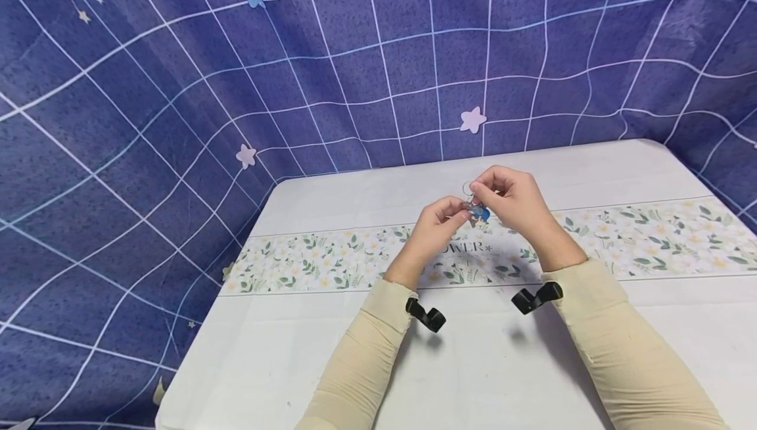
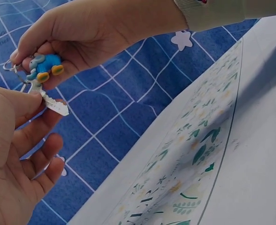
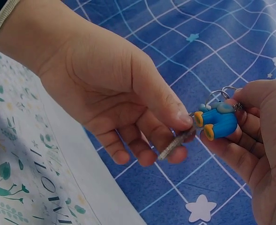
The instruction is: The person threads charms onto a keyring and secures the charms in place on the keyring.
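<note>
My left hand (image 1: 434, 225) pinches a silver key (image 2: 56, 106) between thumb and fingers, its toothed blade sticking out past the fingertips. Facing it, my right hand (image 1: 516, 201) pinches a metal key ring (image 3: 216, 95) by its edge. From the ring hangs a small blue figure charm (image 3: 222, 123) with yellow feet and a grey-blue head, resembling an elephant. In the left wrist view the charm lies against the right hand's fingers, just above the key. The key's head sits at the ring, partly hidden by the left thumb. Both hands are raised above the table.
A white tablecloth (image 1: 284, 344) with a floral band (image 1: 319, 259) covers the table. Behind and to the left hangs a blue curtain (image 1: 355, 75) with white grid lines and stars. Each sleeve cuff carries a black strap mount (image 1: 537, 297).
</note>
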Demonstrator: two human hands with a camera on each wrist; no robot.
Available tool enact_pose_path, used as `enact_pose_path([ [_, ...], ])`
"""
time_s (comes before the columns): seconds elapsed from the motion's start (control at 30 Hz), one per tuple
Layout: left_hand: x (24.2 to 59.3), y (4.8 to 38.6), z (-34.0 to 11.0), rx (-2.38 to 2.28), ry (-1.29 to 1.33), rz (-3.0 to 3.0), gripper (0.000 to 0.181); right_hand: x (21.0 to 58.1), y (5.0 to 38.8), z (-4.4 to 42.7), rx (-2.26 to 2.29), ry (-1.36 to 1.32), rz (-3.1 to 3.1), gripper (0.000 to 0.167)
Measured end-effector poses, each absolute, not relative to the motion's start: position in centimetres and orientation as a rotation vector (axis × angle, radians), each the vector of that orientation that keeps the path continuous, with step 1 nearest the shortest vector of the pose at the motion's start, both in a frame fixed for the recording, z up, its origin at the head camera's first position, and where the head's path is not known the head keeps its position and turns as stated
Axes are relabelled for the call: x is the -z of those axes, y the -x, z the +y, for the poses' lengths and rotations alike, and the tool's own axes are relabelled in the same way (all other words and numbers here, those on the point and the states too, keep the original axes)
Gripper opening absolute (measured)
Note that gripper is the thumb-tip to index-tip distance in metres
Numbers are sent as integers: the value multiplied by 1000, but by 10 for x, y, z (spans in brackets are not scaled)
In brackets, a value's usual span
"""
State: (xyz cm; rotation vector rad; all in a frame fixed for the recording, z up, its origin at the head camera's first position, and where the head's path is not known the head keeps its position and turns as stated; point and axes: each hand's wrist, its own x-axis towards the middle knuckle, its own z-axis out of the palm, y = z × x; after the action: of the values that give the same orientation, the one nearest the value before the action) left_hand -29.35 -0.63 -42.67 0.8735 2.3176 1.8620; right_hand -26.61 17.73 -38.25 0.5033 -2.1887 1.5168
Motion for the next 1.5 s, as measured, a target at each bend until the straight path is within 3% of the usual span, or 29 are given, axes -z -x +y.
enact_pose_path([
  [0.27,399,278,-18,-2004,-847,2249,13,382,267,177,-1514,-483,-2209,11],
  [0.63,408,303,-34,-2135,-675,2323,18,374,261,174,-1504,-466,-2275,11],
  [1.5,395,308,-67,-1773,-845,2491,15,389,279,204,-1439,-592,-2522,11],
])
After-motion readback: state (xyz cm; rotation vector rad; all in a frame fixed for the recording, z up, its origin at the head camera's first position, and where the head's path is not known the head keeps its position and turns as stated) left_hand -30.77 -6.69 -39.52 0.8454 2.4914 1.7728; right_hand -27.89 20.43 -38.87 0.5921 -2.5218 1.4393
